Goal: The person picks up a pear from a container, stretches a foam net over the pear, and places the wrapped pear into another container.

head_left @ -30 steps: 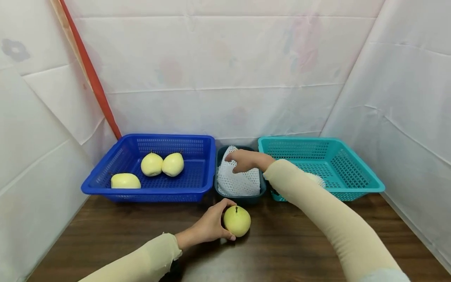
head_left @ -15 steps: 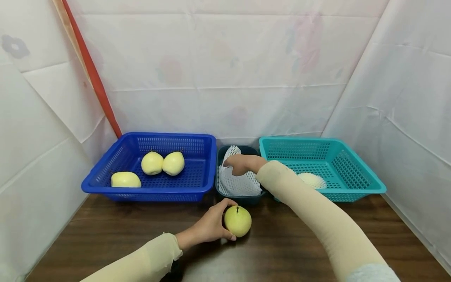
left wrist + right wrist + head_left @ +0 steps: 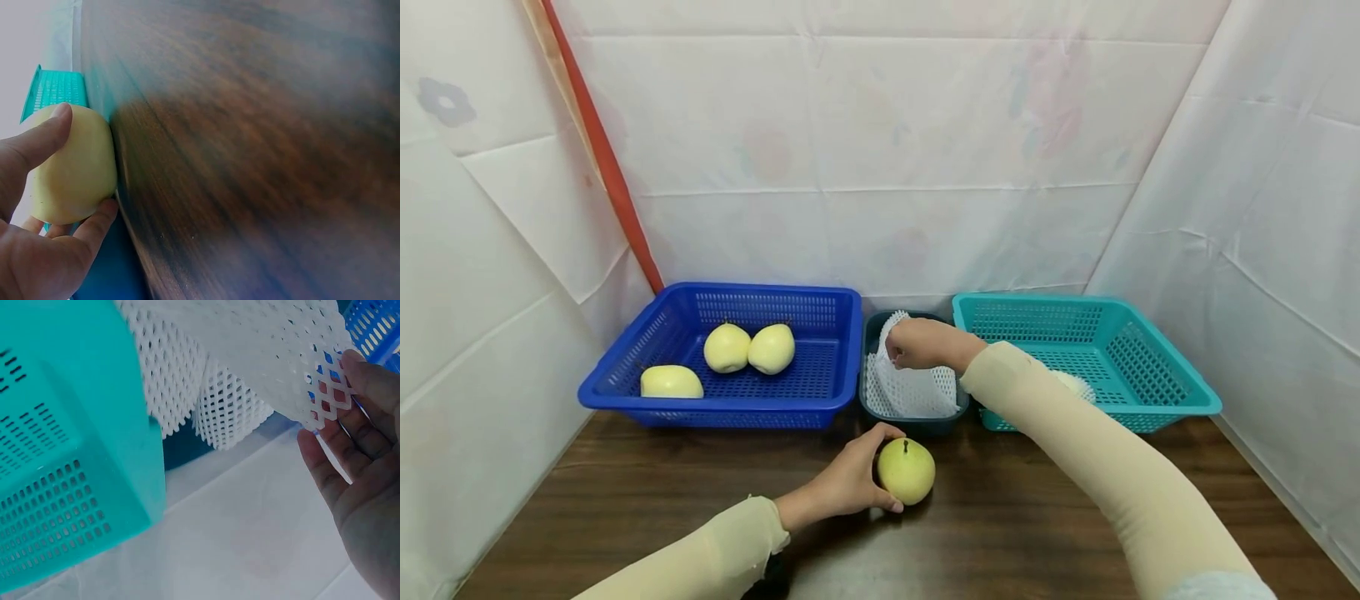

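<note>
A yellow-green pear (image 3: pixel 907 472) stands on the table with its stem up. My left hand (image 3: pixel 846 479) grips it from the left side, thumb and fingers curled around it; the left wrist view shows the thumb (image 3: pixel 47 137) on one side and fingers below. Over the dark green bin (image 3: pixel 917 427), my right hand (image 3: pixel 928 343) pinches the end of a white foam net sleeve (image 3: pixel 269 362) between thumb and fingers. More white foam nets (image 3: pixel 165 375) lie in that bin, partly hidden behind the right hand in the head view.
At left, a blue basket (image 3: pixel 715 407) holds 3 pale yellow pears (image 3: pixel 727 348). On the right is a teal basket (image 3: pixel 1157 408) with a net-covered pale fruit (image 3: pixel 1075 386), partly hidden by the right forearm. A white cloth wall (image 3: pixel 850 150) rises behind the baskets.
My right hand dipped lower among the nets, then rose slightly, its fingers now curled in on a foam net whose end is lifted. The left hand and pear have stayed put.
</note>
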Available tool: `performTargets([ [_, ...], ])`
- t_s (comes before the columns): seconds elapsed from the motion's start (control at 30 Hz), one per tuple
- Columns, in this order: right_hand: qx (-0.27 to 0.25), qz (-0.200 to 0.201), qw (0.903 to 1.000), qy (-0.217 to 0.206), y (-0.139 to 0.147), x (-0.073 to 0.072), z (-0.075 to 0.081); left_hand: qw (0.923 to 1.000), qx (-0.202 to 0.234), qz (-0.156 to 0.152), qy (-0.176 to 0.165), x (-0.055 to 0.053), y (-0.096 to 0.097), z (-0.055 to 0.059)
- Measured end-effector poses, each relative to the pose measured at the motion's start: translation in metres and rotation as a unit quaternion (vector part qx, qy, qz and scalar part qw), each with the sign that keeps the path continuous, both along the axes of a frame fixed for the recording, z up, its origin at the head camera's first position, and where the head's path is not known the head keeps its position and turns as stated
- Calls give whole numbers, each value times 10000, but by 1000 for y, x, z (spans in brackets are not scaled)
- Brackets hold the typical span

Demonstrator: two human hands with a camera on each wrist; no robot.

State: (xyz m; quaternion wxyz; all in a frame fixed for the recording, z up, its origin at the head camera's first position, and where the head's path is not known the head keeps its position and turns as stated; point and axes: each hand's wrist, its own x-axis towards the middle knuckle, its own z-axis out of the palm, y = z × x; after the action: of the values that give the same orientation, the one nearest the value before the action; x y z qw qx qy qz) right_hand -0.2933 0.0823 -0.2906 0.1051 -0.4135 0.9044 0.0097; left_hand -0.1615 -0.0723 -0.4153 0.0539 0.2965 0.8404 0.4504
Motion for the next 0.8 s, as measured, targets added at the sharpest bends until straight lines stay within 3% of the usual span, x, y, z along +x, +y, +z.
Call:
performTargets([
  [0.57, -579, 621, 9958, 335, 23, 15, 37, 9999, 3, -4, 121, -1, 0, -1],
  [0.8, -1012, 618, 9913, 577, 38, 24, 49, 10000, -6, -18, 65, -1, 0, 0],
])
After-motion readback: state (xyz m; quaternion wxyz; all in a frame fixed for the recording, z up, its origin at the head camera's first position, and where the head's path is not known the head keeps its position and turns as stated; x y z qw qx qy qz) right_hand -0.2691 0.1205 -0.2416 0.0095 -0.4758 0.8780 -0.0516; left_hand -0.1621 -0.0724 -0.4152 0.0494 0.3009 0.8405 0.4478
